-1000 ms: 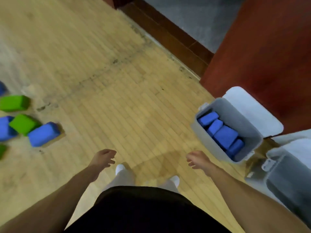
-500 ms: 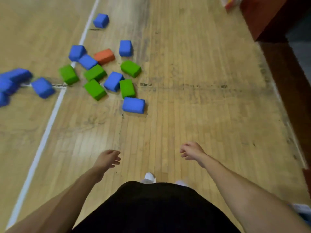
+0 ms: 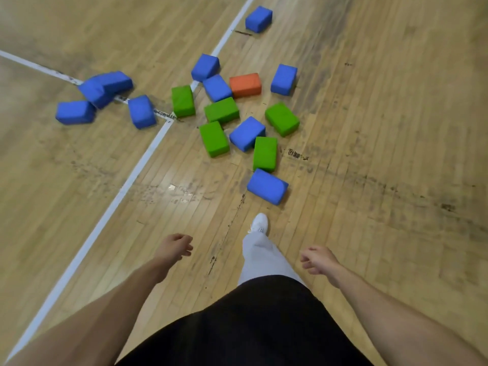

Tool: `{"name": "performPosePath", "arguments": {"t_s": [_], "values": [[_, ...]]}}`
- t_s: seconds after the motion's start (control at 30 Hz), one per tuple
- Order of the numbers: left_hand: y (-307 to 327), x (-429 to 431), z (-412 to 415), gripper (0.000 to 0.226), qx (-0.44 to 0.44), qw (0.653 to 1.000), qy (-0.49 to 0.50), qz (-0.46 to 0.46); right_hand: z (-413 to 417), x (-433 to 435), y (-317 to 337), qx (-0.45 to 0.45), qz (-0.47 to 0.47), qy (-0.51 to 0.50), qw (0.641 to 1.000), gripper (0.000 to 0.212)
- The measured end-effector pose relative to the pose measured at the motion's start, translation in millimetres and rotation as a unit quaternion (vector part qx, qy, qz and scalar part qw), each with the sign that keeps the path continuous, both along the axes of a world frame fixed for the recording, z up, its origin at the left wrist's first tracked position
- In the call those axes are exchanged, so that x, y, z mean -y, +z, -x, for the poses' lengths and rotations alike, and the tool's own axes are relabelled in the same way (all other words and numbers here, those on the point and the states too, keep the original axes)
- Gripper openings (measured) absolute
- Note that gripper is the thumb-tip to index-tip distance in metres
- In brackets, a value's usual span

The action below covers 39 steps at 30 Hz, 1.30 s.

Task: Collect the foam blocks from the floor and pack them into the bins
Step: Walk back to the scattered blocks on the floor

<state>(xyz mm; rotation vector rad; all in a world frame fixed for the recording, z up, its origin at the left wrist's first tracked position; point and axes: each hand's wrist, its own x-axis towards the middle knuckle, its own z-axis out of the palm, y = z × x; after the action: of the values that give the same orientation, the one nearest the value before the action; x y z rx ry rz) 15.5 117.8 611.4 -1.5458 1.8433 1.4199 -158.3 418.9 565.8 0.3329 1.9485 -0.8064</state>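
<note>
Hardwood floor [image 3: 396, 154] bears foam blocks [image 3: 266, 186] ahead of both empty hands [image 3: 174, 247] [image 3: 319, 260].

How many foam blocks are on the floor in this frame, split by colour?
blue foam blocks: 10 (two of them overlap in the left cluster)
green foam blocks: 5
orange foam block: 1
Total: 16
</note>
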Motion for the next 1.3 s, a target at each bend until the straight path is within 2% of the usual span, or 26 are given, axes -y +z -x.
{"name": "performPosePath", "arguments": {"t_s": [0.1,0.2,0.43,0.63,0.77,0.97,1.1,1.13,1.3], "values": [[6.8,37.0,69.2,0.024,0.010,1.000,-0.021,-0.003,52.3,40.4,-3.0,0.030,-0.007,-0.036,0.999,0.009],[10.1,71.5,136.1,0.024,0.036,0.996,-0.086,0.012,106.1,80.5,-0.2,0.043,0.004,-0.036,0.998,0.009],[9.0,135.2,288.4,0.021,0.011,0.969,-0.246,0.028,235.8,177.7,8.7,-0.010,0.035,-0.043,0.998,0.015],[-46.6,181.9,401.3,0.024,-0.030,0.922,-0.385,0.036,299.1,245.2,-20.8,-0.081,0.034,-0.050,0.995,0.009],[-139.3,206.5,465.0,0.024,-0.074,0.841,-0.534,0.058,320.4,272.4,-98.4,-0.137,0.005,0.019,0.990,0.016],[-305.3,222.8,507.8,0.027,-0.163,0.738,-0.640,0.141,333.6,281.1,-254.6,-0.265,0.005,0.118,0.957,0.016],[-426.0,216.4,518.9,0.045,-0.237,0.567,-0.759,0.215,345.2,269.0,-379.8,-0.288,-0.019,0.202,0.936,0.040],[-457.9,211.5,521.6,0.045,-0.246,0.538,-0.778,0.212,344.9,263.2,-413.3,-0.282,-0.024,0.215,0.935,0.046],[-594.1,194.4,543.3,0.041,-0.239,0.487,-0.802,0.249,353.8,249.2,-566.7,-0.285,-0.045,0.301,0.909,0.056]]}}
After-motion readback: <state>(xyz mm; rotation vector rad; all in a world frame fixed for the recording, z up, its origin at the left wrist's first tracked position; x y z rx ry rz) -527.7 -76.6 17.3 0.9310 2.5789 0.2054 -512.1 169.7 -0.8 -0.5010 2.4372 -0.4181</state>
